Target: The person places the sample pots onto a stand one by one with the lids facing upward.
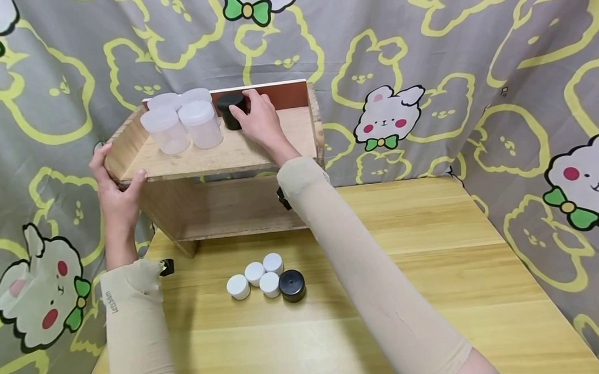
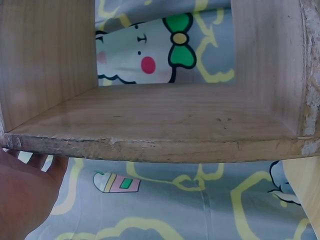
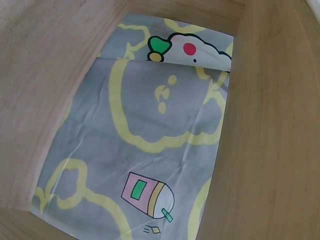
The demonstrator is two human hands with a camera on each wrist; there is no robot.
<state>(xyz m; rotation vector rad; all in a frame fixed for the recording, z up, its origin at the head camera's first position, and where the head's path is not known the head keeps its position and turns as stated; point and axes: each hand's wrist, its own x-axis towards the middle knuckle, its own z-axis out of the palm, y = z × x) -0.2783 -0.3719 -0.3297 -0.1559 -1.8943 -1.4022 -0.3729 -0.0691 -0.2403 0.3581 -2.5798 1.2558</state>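
As the hands [image 1: 120, 196] [image 1: 261, 122] grip shelf [image 1: 294, 120] (left) and black jar [image 1: 229, 108] (right), translucent jars [image 1: 201, 124] stand alongside; contents indistinct.

shelf-top jar [image 1: 229, 104]: solid black. four translucent tubs [image 1: 203, 127]: cloudy white, plain. shelf [image 1: 229, 156]: pale tan wood, fine grain; front edge [image 2: 150, 150] in the left wrist view mottled brown with whitish patches. back panel [image 1: 293, 99]: reddish brown, pale top edge. table [image 1: 430, 232]: honey yellow, darker wood-grain bands. small jars [image 1: 238, 286]: plain white. table jar [image 1: 292, 286]: glossy black. left sleeve [image 1: 136, 325]: beige, dark lettering; right sleeve [image 1: 371, 261]: plain beige. curtain [image 1: 318, 21]: grey, yellow animal outlines, white black-outlined animal heads, pink-red cheeks, green bows with yellow centres; the right wrist view adds a pink cup motif [image 3: 147, 195] with green patch, yellow band, white lid, green straw.
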